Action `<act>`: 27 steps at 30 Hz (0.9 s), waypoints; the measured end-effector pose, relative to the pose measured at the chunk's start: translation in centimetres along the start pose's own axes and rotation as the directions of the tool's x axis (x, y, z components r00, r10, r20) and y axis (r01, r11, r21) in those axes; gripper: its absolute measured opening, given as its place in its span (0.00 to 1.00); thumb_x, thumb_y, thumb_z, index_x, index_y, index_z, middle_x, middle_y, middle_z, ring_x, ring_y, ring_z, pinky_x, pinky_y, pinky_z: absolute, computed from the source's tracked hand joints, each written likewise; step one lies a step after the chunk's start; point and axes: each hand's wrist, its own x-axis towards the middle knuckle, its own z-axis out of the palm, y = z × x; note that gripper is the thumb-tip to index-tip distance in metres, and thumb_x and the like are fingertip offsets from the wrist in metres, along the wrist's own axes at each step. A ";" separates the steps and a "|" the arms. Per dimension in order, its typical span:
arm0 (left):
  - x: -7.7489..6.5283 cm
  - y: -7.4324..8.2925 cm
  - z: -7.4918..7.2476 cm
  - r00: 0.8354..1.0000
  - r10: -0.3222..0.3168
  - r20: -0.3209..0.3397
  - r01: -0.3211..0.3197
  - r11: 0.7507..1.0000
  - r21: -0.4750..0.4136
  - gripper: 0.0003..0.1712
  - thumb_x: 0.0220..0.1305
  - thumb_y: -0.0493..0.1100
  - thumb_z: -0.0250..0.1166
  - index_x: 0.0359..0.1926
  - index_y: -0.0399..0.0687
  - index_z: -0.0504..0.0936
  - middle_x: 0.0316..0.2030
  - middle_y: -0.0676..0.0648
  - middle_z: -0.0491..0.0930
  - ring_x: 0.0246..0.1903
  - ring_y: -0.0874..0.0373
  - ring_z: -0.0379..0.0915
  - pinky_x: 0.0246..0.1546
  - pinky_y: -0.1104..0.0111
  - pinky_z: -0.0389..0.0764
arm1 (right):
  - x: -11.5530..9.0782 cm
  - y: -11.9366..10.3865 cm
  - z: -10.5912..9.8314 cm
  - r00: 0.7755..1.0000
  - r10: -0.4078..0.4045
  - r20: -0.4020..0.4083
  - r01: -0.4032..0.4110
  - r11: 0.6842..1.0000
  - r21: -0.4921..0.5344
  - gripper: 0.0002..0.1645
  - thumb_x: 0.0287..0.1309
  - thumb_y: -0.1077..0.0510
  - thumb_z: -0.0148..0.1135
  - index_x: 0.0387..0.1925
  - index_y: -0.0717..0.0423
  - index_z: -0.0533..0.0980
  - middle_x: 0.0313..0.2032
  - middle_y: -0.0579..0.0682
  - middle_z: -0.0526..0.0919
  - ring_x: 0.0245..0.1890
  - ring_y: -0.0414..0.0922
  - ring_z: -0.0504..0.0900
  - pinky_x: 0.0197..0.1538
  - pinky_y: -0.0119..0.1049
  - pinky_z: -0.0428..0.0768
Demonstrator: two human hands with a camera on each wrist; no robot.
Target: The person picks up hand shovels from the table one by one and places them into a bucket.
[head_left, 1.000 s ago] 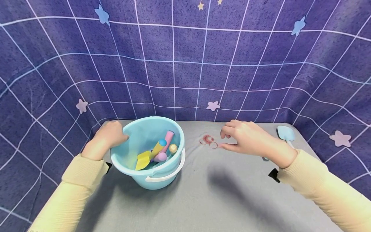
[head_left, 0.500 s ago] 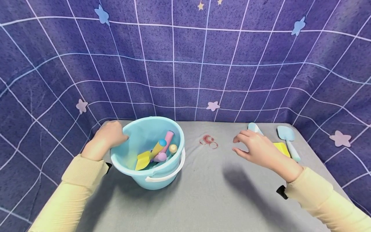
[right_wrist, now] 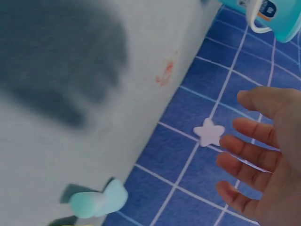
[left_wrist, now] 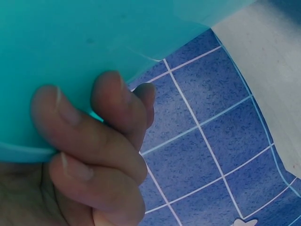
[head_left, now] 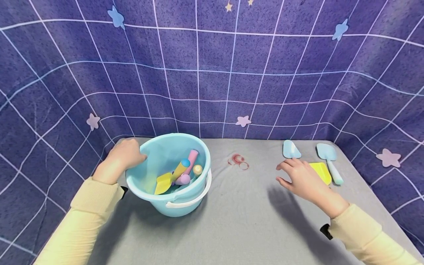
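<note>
My left hand (head_left: 125,156) grips the left rim of a light blue bucket (head_left: 134,184), which leans toward me. In the left wrist view, the fingers (left_wrist: 101,141) curl around the edge of the bucket wall (left_wrist: 89,42). Inside lie a yellow toy shovel (head_left: 163,183), a pink handle (head_left: 193,157) and a round cream-coloured end (head_left: 197,169). My right hand (head_left: 303,180) is held over the grey surface with nothing in it, fingers relaxed and apart. Nearest to it are a light blue toy shovel (head_left: 290,149) and a yellow shovel (head_left: 320,172), both partly hidden behind it.
Another light blue toy shovel (head_left: 327,151) lies farther right, close to the surface's right edge. A white bail handle (head_left: 190,202) hangs at the bucket's front. Reddish rings (head_left: 238,161) mark the grey cloth (head_left: 232,221). A purple grid-patterned curtain (head_left: 212,84) surrounds the back and sides.
My right hand has moved right, from beside the reddish rings to near the shovels, uncovering the nearer light blue one and part of the yellow one. The left hand and bucket have stayed put.
</note>
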 end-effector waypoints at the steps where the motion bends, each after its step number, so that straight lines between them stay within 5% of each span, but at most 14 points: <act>1: 0.0 0.0 0.0 1.000 0.001 0.000 -0.001 1.000 0.000 0.15 0.54 0.46 0.59 0.18 0.40 0.74 0.21 0.42 0.72 0.25 0.48 0.71 0.23 0.61 0.72 | -0.3 0.2 0.2 1.000 0.011 0.006 -0.011 1.000 -0.005 0.17 0.42 0.54 0.71 0.34 0.57 0.77 0.33 0.50 0.80 0.35 0.50 0.78 0.32 0.46 0.72; 14: 0.1 0.0 0.0 1.000 -0.013 0.010 0.013 1.000 -0.004 0.15 0.54 0.47 0.59 0.20 0.40 0.74 0.22 0.41 0.73 0.26 0.47 0.71 0.22 0.61 0.72 | -3.0 2.5 2.2 0.963 0.263 0.057 -0.260 0.964 -0.051 0.22 0.44 0.55 0.69 0.41 0.62 0.75 0.37 0.59 0.81 0.41 0.58 0.78 0.36 0.56 0.71; 27: -0.1 0.2 -0.1 1.000 -0.012 0.024 0.012 1.000 -0.013 0.15 0.55 0.46 0.59 0.20 0.39 0.74 0.21 0.42 0.73 0.25 0.48 0.71 0.21 0.63 0.71 | -4.3 5.1 3.9 0.879 0.452 0.153 -0.453 0.891 -0.032 0.25 0.47 0.55 0.66 0.43 0.69 0.72 0.38 0.67 0.78 0.38 0.65 0.77 0.33 0.59 0.72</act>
